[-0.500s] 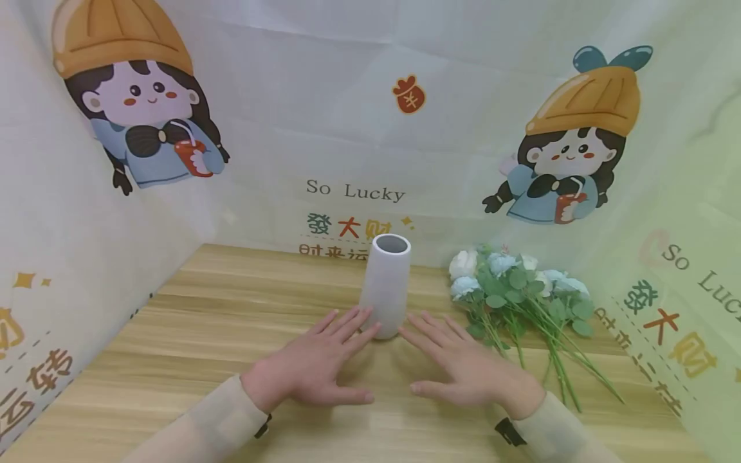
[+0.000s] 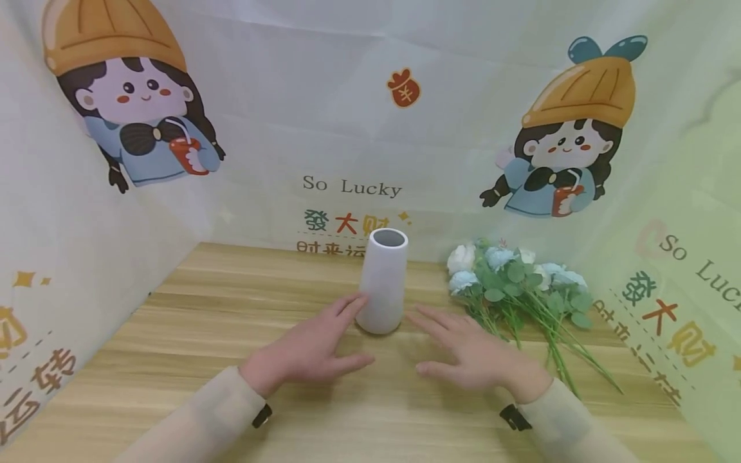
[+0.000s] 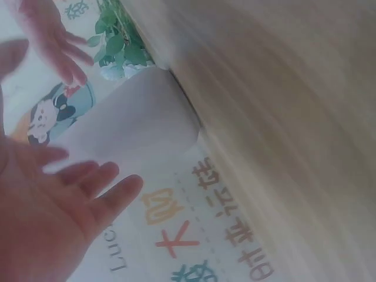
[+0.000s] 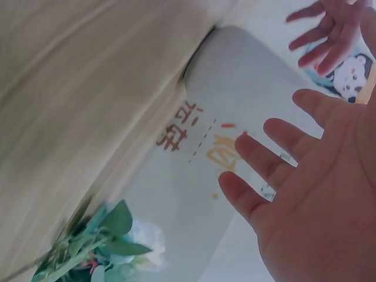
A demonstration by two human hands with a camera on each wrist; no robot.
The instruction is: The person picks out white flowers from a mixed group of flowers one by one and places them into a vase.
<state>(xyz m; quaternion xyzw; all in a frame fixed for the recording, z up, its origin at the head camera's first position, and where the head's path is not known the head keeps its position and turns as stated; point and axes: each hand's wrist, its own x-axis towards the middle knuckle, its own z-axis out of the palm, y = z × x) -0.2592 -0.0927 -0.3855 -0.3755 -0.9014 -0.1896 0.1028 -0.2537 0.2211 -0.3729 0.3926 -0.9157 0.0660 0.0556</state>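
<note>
A plain white vase (image 2: 382,283), wider at the base than at its round mouth, stands upright on the wooden table. To its left is my left hand (image 2: 312,347), fingers extended and palm turned toward the vase; whether the fingertips touch it I cannot tell. On the other side my right hand (image 2: 471,350) faces the vase with straight, spread fingers, a small gap between. Neither hand holds anything. The left wrist view shows the vase (image 3: 135,117) beyond the spread left fingers. In the right wrist view, the vase (image 4: 235,64) stands between both hands.
A bunch of white and pale blue flowers (image 2: 515,276) with green leaves lies on the table (image 2: 191,321) to the right, stems toward me. Behind and at both sides hangs a white cloth (image 2: 289,116) printed with cartoon girls and lettering.
Both hands have turned from palms down to palms facing inward, lifting a little off the table. The vase and flowers stay in place; the head view has shifted slightly.
</note>
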